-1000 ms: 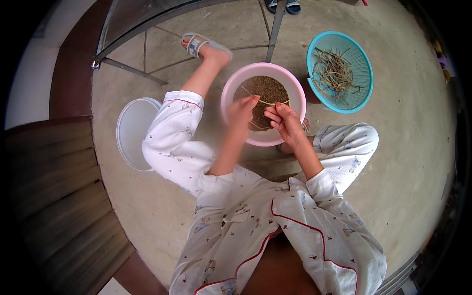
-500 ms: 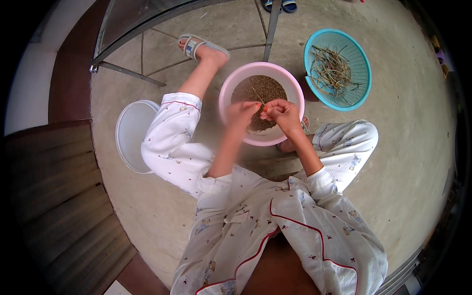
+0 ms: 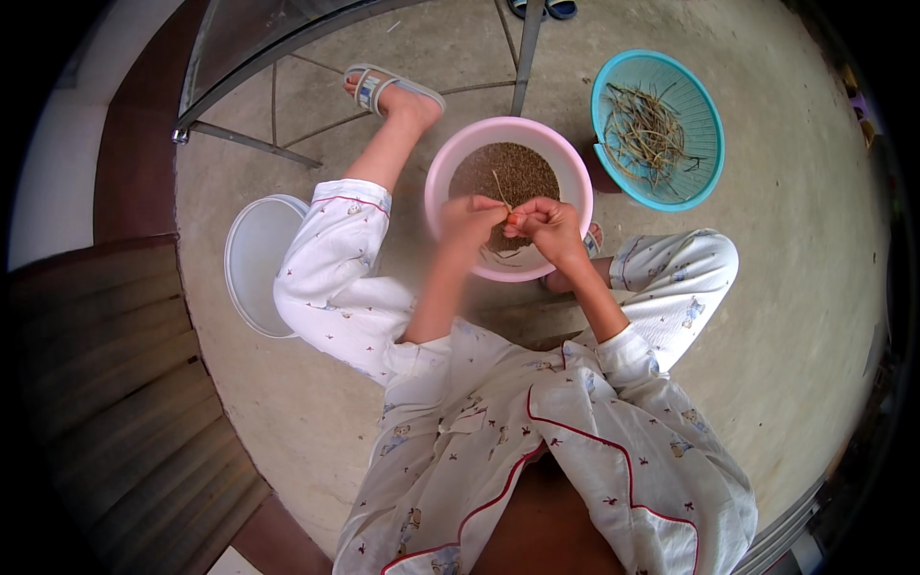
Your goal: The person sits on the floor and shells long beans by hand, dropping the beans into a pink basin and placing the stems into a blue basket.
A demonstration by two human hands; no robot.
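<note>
Hands: the left hand [image 3: 471,218] and the right hand [image 3: 546,222] are held close together, fingertips almost meeting, above the near half of the pink basin [image 3: 443,172].
Left hand grip: fingers are curled and pinched on the lower end of a thin dry stalk [image 3: 499,188], which rises from the fingertips over the basin.
Right hand grip: thumb and fingertips are closed in a pinch just beside the left fingertips; whether the same stalk is gripped cannot be told.
Change: one second earlier the stalk was stretched sideways between the two hands, which were set further apart; the hands have since been brought together and the stalk is now stood more upright.
Below the hands: a bed of small brown seeds [image 3: 522,168] is held in the pink basin.
Beyond the right hand: a teal basket [image 3: 704,115] with a heap of dry stalks is set well apart, up and to the right.
Beyond the left hand: a white lid [image 3: 254,264] is laid on the concrete, outside the left knee.
Unchanged: basin, basket and lid are kept in the same places.
</note>
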